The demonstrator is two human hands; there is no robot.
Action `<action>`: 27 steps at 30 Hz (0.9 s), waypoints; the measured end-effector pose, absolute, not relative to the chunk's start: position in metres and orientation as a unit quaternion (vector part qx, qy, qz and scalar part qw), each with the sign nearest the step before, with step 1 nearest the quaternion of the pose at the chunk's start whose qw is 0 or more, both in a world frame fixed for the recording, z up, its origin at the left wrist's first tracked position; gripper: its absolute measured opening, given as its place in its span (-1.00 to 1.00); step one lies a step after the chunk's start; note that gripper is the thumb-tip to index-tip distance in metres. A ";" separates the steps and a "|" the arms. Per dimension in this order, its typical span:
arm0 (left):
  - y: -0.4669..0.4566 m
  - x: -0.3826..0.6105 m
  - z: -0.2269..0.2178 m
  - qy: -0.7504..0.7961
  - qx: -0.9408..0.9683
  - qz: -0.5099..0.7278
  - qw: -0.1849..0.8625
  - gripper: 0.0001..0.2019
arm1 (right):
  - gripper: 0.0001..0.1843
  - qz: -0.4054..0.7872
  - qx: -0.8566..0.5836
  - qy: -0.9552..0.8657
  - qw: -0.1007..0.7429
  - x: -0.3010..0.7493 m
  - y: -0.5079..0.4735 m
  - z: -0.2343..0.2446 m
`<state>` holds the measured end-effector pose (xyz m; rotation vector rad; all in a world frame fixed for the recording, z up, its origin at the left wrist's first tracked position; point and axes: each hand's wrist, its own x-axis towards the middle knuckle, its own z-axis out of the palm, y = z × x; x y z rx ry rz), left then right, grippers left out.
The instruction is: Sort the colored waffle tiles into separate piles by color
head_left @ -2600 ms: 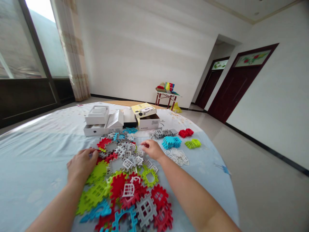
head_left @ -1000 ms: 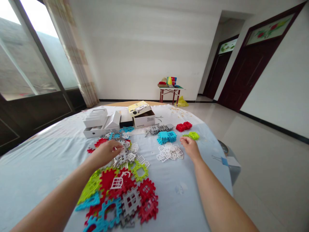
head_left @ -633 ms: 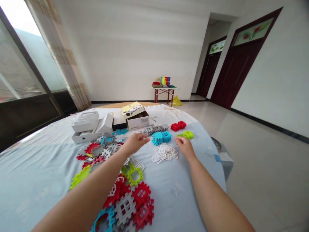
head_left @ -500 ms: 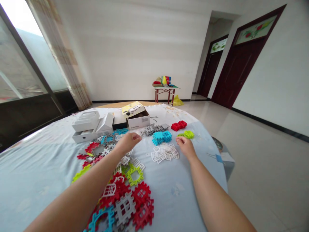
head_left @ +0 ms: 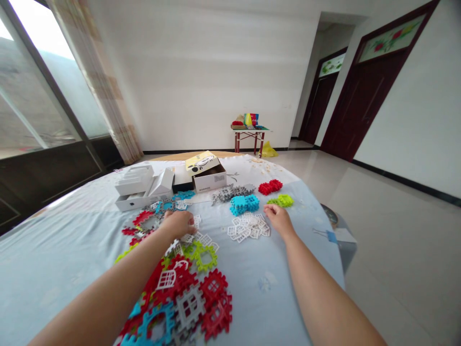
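My left hand point(head_left: 180, 223) is over a heap of mixed plastic building pieces, its fingers curled down. A white lattice window piece point(head_left: 197, 220) shows right at its fingertips; whether they grip it is hard to make out. My right hand point(head_left: 278, 217) hovers at the right, thumb and fingers pressed together with nothing visible in them. Just beyond it lie green pieces point(head_left: 285, 200), and to its left a pile of white window pieces point(head_left: 248, 227). Behind that pile are stacked blue pieces point(head_left: 244, 205), grey pieces point(head_left: 232, 192) and red pieces point(head_left: 270, 187).
Red notched pieces point(head_left: 216, 312), a blue frame point(head_left: 158, 322) and green frames point(head_left: 206, 258) fill the near heap. White boxes point(head_left: 144, 192) and a yellow-lidded box point(head_left: 209, 180) stand at the back left. The round table's cloth point(head_left: 266, 298) hangs over the right edge.
My left hand has moved left and down, from beside the blue stack back over the mixed heap. My right hand has stayed nearly in place. The view has shifted slightly.
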<state>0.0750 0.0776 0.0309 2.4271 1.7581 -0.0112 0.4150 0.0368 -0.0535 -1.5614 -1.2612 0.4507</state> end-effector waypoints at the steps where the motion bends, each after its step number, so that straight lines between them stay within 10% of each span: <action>1: 0.077 0.074 0.032 0.587 0.807 -0.002 0.074 -0.75 | -0.72 0.188 -0.651 -0.525 0.515 0.415 0.037 -0.054; 27: 0.061 0.160 0.043 0.486 0.781 0.193 0.341 -0.56 | -0.73 0.184 -0.657 -0.525 0.509 0.413 0.037 -0.051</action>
